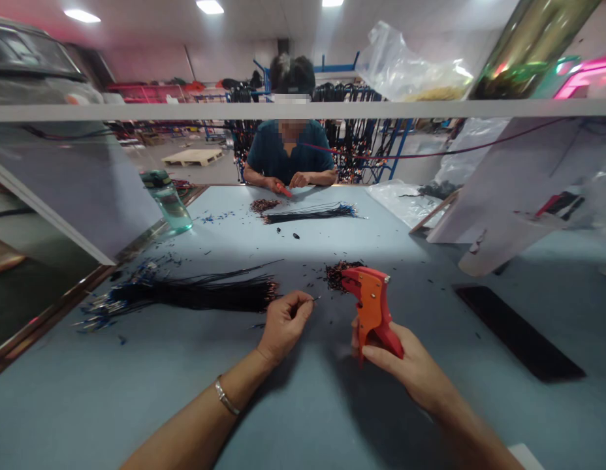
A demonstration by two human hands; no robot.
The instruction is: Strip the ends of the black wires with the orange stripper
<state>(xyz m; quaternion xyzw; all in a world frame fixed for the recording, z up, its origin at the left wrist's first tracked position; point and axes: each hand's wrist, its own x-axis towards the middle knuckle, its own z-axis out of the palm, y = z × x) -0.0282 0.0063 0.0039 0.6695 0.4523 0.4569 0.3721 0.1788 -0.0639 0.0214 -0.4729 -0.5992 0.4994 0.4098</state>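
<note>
Forearms (200,418), cropped below: left hand (285,324) pinches a mostly concealed wire (317,298) beside the black wire bundle (200,294); right hand (403,359) grips an upright red-and-orange wire stripper (373,300), fingers (354,330) partly hidden behind.

I can't make out the end of the thin wire (317,298) in the left hand (287,323); it's too small. The red-orange tool (373,303) hides most fingers of the right hand (405,359) from me. Both forearms (200,414) and a white object (524,457) run off my lower edge. The shelf (185,112) blocks part of the person opposite (264,147).
</note>
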